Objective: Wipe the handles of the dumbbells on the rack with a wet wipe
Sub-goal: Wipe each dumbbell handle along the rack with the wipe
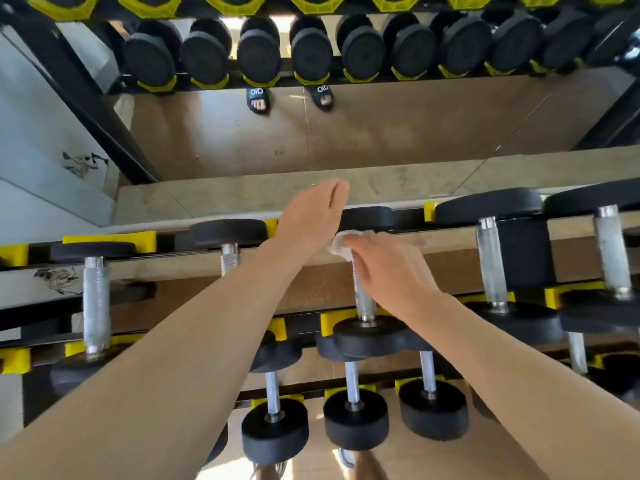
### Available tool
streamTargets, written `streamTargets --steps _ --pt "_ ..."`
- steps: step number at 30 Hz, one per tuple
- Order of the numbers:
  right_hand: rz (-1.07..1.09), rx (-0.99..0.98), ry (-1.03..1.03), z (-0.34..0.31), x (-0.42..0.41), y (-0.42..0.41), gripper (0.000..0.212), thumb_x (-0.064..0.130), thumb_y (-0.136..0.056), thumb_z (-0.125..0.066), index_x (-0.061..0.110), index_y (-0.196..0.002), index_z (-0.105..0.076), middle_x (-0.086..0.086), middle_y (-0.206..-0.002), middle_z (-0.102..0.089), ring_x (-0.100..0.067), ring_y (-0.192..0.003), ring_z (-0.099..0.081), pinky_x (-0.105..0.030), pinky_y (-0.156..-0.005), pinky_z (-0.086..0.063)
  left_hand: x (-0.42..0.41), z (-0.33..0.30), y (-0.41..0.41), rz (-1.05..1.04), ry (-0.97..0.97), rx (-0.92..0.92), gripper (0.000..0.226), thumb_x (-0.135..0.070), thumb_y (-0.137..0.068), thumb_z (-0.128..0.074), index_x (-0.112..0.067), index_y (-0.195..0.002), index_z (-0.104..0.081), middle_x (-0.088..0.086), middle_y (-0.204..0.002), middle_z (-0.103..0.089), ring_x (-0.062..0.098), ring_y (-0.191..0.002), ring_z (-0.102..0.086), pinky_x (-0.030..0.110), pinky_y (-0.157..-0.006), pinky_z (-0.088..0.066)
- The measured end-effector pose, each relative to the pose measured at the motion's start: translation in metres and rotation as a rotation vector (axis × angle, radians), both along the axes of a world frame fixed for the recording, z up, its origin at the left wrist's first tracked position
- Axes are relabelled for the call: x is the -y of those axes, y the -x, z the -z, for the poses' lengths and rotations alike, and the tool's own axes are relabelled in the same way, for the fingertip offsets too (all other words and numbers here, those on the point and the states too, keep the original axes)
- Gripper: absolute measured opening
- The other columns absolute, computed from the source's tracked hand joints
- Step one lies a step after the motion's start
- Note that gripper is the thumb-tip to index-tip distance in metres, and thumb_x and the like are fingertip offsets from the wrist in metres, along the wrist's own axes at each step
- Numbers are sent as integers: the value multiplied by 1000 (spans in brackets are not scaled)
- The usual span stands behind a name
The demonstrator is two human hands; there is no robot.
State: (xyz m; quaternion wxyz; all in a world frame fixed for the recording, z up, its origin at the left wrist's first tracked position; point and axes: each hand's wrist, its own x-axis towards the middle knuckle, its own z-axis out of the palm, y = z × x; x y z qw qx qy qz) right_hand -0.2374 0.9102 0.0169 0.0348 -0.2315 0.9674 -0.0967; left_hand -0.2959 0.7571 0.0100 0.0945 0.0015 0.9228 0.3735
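A black-headed dumbbell with a knurled steel handle [364,301] lies across the top shelf of the rack [330,323], in the middle of the view. My right hand [388,268] grips a crumpled white wet wipe [340,244] wrapped round the far part of that handle. My left hand [308,220] reaches past it, fingers held together and fairly straight, over the left side of the dumbbell's far head [370,218]. Whether it touches the head is hidden.
More dumbbells lie on the same shelf: one at the left [97,299] and two thicker ones at the right [491,265]. Smaller dumbbells [353,420] fill the lower shelf. A mirror [381,133] behind the rack reflects the rack and sandalled feet.
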Motion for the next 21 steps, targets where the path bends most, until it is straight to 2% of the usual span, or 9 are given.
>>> streamTargets --steps 2,5,10,13,15,16,19,21 --pt "-117 -69 -88 14 -9 5 45 15 -80 -74 22 -123 -63 0 -104 -71 -20 -90 -66 -32 -68 -52 -22 5 8 -24 -75 28 44 -35 -111 -30 -18 -122 -68 3 -126 -69 25 -119 -59 41 -104 -44" --pt "-144 -86 -109 32 -15 13 45 9 -67 -80 10 -110 -69 -9 -101 -72 -27 -88 -67 -38 -75 -55 -40 16 12 -29 -83 79 48 -38 -111 -29 -19 -110 -73 4 -113 -73 23 -105 -63 37 -96 -47" --pt "-193 -142 10 46 -34 19 44 10 -69 -80 12 -111 -69 -4 -100 -71 -22 -87 -66 -34 -75 -54 -45 28 13 -56 25 30 51 -38 -111 -29 -16 -103 -73 5 -95 -73 20 -84 -62 38 -81 -51" --pt "-18 -120 156 48 -46 16 34 11 -81 -72 16 -114 -68 0 -99 -71 -17 -83 -65 -25 -69 -49 -47 28 10 -82 22 16 50 -40 -111 -28 -17 -102 -72 5 -90 -71 19 -82 -63 41 -80 -55" --pt "257 88 368 53 -46 11 27 13 -94 -56 18 -118 -68 5 -100 -69 -10 -83 -62 -18 -72 -44 -47 26 10 -103 -9 26 50 -40 -111 -28 -20 -101 -73 5 -89 -71 17 -82 -64 40 -80 -56" --pt "421 270 530 57 -42 11 27 14 -98 -51 19 -117 -69 8 -95 -68 -6 -79 -60 -17 -73 -43 -47 26 10 -109 -22 39 50 -41 -111 -29 -21 -102 -74 4 -89 -71 17 -82 -64 39 -80 -56" --pt "903 898 1098 63 -27 23 22 11 -96 -50 9 -101 -71 2 -67 -56 -9 -55 -43 -26 -57 -36 -46 24 10 -127 -56 74 50 -42 -111 -29 -25 -101 -75 3 -87 -72 14 -80 -64 38 -79 -55" --pt "1026 1123 1248 64 -23 30 16 9 -95 -48 7 -93 -64 -1 -62 -47 -10 -49 -35 -27 -50 -28 -46 24 10 -134 -59 77 50 -42 -111 -29 -25 -100 -75 2 -85 -71 13 -78 -63 35 -77 -53"
